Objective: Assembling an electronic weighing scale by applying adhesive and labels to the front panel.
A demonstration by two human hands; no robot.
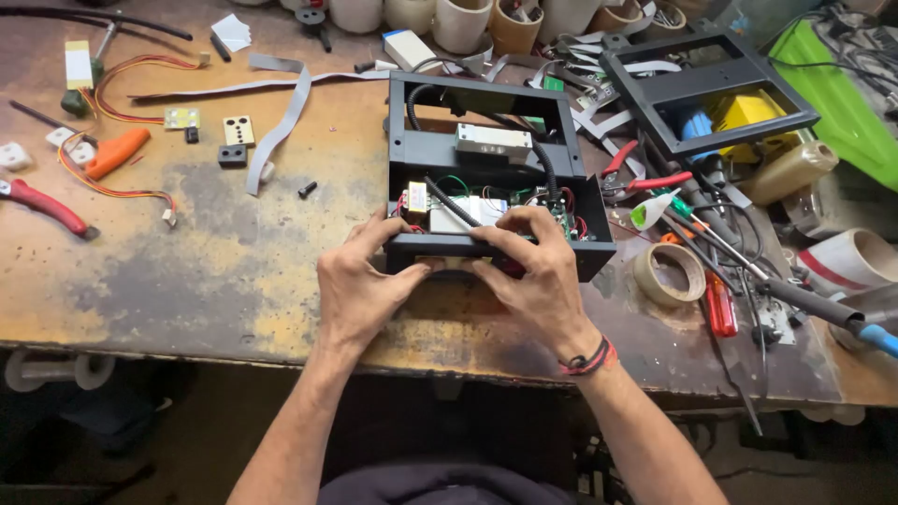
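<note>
An open black metal case [486,154] lies on the worn workbench [187,271]. Inside it I see wires, a green circuit board, a small transformer and a silver metal bar [493,140]. My left hand [360,285] grips the case's near wall from the left, fingers curled over its top edge. My right hand [538,281] holds the same front wall from the right, fingers reaching over the edge into the case, thumb pressed on the front face. A red and black band circles my right wrist.
A second black frame [706,84] sits at the back right over yellow and blue parts. A tape roll [669,274], red screwdriver [720,304], red pliers [645,178] and soldering iron [823,309] crowd the right. Grey ribbon cable [281,117], orange tool [117,150] and small parts lie left.
</note>
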